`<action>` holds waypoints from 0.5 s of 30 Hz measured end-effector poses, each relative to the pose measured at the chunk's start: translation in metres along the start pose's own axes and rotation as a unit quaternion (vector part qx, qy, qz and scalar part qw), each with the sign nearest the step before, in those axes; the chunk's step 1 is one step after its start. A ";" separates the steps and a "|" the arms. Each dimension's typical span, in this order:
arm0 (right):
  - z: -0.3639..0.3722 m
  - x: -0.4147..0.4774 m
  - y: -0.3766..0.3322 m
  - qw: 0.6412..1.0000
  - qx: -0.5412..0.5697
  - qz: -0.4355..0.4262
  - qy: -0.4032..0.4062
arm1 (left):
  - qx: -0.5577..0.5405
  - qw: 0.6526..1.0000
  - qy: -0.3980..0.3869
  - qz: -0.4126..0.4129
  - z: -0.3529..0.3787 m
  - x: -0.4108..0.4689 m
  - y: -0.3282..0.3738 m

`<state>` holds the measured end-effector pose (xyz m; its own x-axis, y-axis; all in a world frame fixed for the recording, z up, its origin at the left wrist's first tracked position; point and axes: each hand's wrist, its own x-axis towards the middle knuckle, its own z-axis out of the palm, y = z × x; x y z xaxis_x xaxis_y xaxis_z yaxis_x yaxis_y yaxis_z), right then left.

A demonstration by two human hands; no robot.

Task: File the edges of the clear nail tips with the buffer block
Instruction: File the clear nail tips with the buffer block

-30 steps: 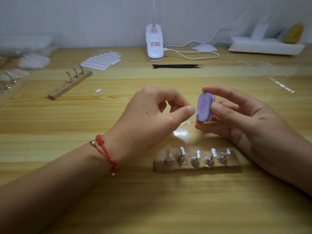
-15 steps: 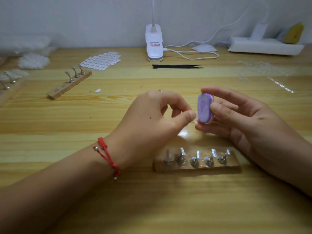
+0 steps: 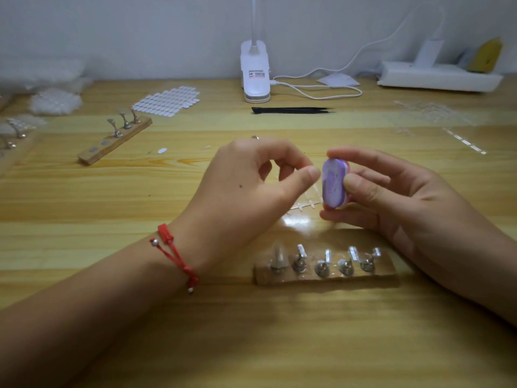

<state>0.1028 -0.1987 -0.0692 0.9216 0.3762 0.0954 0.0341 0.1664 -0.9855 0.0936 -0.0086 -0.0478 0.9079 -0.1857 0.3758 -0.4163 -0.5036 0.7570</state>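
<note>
My right hand grips a small purple buffer block upright between thumb and fingers, above the table's middle. My left hand has its fingers curled, and thumb and index finger pinch together right against the block's left face. The clear nail tip in that pinch is too small and transparent to make out. A strip of clear nail tips lies on the wood just below the hands. In front of them lies a wooden holder with several metal stands carrying clear tips.
A second wooden holder lies at the left, with a sheet of white stickers behind it. Black tweezers, a white lamp base with its cable and a power strip are at the back. Clear tip sheets lie on the right.
My left thumb and fingertips have shifted slightly up along the buffer block's face. The right hand and block have barely moved.
</note>
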 end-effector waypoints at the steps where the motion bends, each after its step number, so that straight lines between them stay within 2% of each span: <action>1: 0.000 0.000 0.000 1.000 -0.001 0.000 0.001 | 0.006 1.000 -0.006 -0.001 0.000 0.000 0.000; 4: -0.001 0.000 0.001 1.000 0.008 -0.004 0.011 | 0.011 0.999 -0.042 -0.005 -0.001 0.000 0.000; 8: 0.000 0.000 0.001 1.000 -0.007 -0.003 -0.003 | -0.008 1.000 -0.021 -0.007 -0.003 0.003 -0.001; 11: -0.001 0.001 0.001 1.000 0.007 -0.005 0.008 | 0.025 0.996 -0.084 -0.012 0.001 0.000 0.000; 12: -0.001 0.001 0.001 1.000 0.011 -0.005 0.009 | 0.024 0.996 -0.083 -0.008 0.001 0.000 0.000; 15: 0.000 0.001 0.001 1.000 0.008 -0.001 0.004 | -0.006 1.000 -0.015 -0.001 -0.001 0.002 -0.002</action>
<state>0.1035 -0.1985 -0.0704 0.9244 0.3692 0.0963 0.0301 0.1811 -0.9830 0.0966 -0.0068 -0.0480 0.9093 -0.2099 0.3593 -0.4158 -0.4928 0.7643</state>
